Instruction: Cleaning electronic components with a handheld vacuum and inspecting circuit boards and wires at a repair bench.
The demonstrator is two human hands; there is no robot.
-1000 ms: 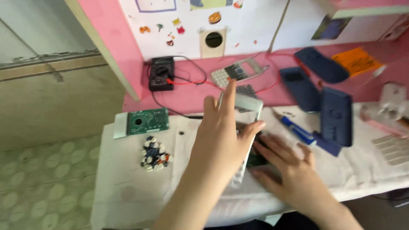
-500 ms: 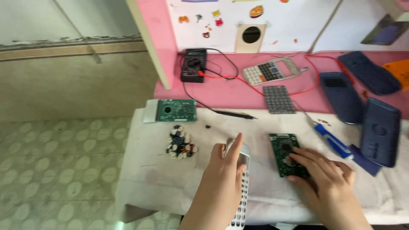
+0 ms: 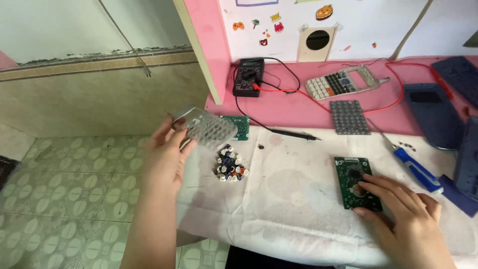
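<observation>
1. Change since the earlier frame: the left hand (image 3: 167,154) has been lifting the silver perforated keypad plate (image 3: 206,127) off the white cloth (image 3: 294,199) and is now carrying it out past the cloth's left edge, over the green tiled floor (image 3: 64,199).
2. Left hand: fingers pinching the plate by its left end, the plate tilting in the air above the small green board (image 3: 238,126) at the cloth's far-left corner.
3. Right hand (image 3: 403,219): lying flat with fingers spread, fingertips pressing on the green circuit board (image 3: 356,182) near the cloth's right edge; nothing is being gripped.
4. Progress, as judged: the calculator is lying fully apart; plate, boards and loose keys are sitting separately, with nothing being joined yet.
5. Loose key caps (image 3: 230,164): heaping in a small pile towards the cloth's left side, just below the raised plate.
6. Blue-handled screwdriver (image 3: 417,169): lying at the cloth's right edge.
7. Pink desk (image 3: 298,107), behind the cloth: carrying a black multimeter (image 3: 248,77) with red and black leads, a silver calculator front (image 3: 343,82), a grey rubber key mat (image 3: 350,117) and dark blue covers (image 3: 435,117).
8. Signs: small coloured cartoon stickers (image 3: 259,27) are showing on the white panel above the desk, beside a round black hole (image 3: 317,40).
</observation>
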